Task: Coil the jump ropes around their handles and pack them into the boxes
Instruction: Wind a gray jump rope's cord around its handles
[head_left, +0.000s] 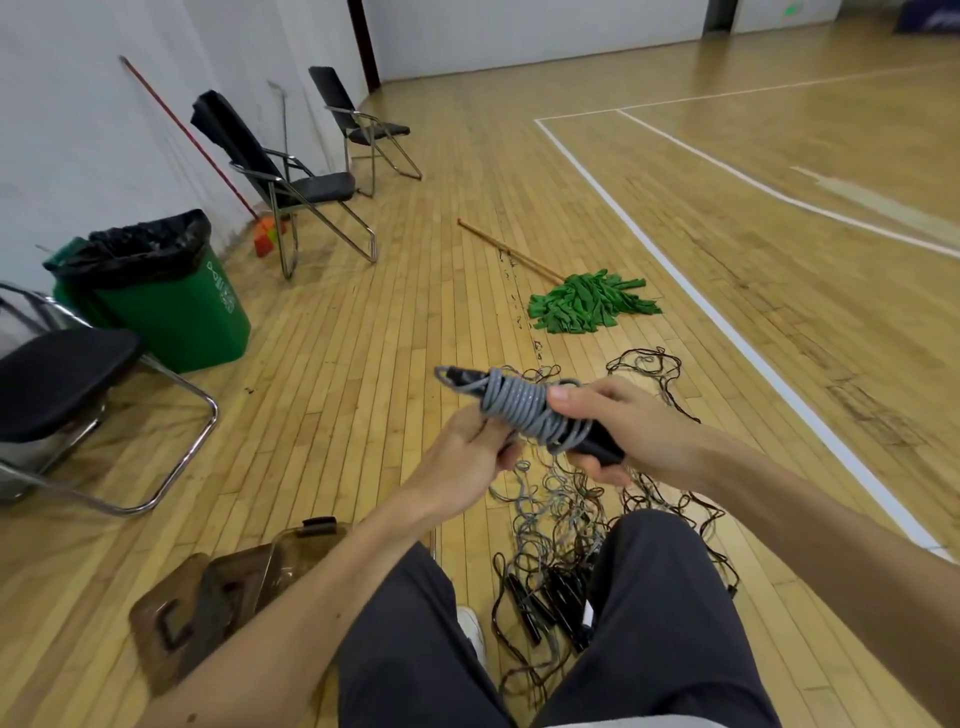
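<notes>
coiling looks nearly done: right hand (618, 421) grips the handles (605, 449), left hand (467, 457) the rope (519, 405); next, into the box (244, 577) at seven o'clock.

An indoor sports hall: varnished plank floor (395, 291) under the gripped jump rope (524, 408), white court lines (687, 280) beyond and right of it, folding chairs (322, 187) against the white wall (78, 130) far left

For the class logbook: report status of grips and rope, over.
Left grip and right grip both hold the grey jump rope, coiled round its black handles. Brown box on floor, left. Tangled ropes on floor between the legs.
</notes>
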